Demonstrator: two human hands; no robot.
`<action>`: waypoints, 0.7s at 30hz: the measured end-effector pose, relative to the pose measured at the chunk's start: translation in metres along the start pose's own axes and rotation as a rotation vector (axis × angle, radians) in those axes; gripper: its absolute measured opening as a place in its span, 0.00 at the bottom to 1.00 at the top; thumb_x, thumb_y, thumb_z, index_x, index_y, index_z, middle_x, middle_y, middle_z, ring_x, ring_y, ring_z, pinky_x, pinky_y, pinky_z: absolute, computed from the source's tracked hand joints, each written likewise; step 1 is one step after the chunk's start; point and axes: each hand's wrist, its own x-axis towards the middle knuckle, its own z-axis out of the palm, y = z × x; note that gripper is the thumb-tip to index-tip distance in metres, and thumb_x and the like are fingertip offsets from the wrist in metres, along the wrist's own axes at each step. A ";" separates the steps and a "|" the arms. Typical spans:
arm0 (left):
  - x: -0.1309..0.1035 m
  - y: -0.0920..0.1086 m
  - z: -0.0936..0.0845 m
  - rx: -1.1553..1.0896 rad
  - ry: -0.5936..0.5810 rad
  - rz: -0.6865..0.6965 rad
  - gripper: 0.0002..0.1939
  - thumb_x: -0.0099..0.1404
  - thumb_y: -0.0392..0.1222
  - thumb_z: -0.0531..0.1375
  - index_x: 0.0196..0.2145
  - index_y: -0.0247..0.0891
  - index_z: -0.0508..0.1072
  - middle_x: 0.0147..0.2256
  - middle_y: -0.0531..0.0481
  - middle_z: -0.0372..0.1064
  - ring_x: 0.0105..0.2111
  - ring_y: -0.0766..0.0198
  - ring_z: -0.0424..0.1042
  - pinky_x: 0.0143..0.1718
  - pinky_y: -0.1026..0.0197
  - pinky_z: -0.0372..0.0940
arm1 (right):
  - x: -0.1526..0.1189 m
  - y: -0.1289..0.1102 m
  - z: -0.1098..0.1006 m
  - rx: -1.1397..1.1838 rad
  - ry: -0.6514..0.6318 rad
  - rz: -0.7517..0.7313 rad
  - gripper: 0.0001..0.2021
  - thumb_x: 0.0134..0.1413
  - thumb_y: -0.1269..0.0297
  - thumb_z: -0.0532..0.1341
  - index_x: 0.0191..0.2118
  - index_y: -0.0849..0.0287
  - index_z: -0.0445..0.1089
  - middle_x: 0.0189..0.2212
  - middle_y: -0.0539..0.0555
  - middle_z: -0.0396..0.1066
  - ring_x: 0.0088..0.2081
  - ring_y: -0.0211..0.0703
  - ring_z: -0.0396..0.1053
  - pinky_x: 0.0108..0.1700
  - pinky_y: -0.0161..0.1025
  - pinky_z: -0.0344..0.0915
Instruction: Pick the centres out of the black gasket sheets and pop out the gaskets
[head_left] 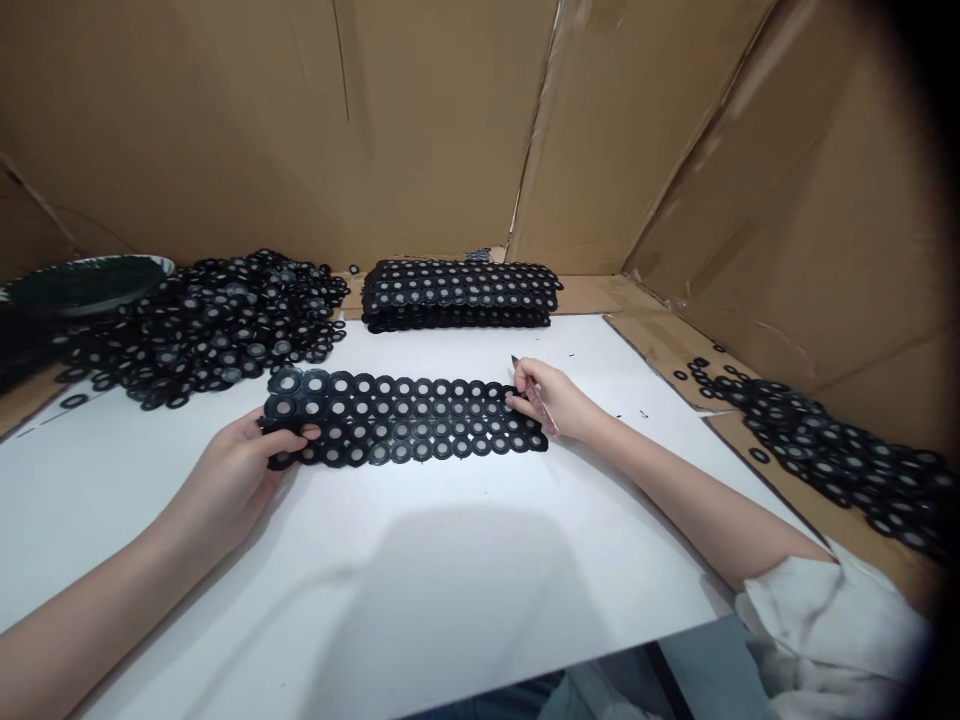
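Note:
A strip of joined black rubber rings, several rows deep, is held up at a tilt over the white tabletop. My left hand is closed on its left end, thumb on top and the other fingers mostly hidden beneath. At the right end, my right hand is closed around a slim pinkish tool with a dark pointed tip, which sticks up past the fingers. Fingertips of that hand also touch the strip's edge. Whether the tool is a knife or a pen is unclear.
Behind the strip stands a stack of similar ring strips. Loose black rings form a heap at the left, near a shallow dish. Another ring pile lies on cardboard at the right. Cardboard walls enclose the white tabletop.

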 end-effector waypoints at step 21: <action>0.003 -0.005 -0.002 0.007 0.044 0.076 0.13 0.45 0.29 0.60 0.31 0.38 0.72 0.34 0.52 0.71 0.34 0.66 0.69 0.33 0.68 0.67 | 0.010 0.002 -0.005 0.366 0.454 -0.057 0.12 0.45 0.62 0.61 0.24 0.56 0.55 0.24 0.48 0.65 0.28 0.36 0.63 0.49 0.48 0.58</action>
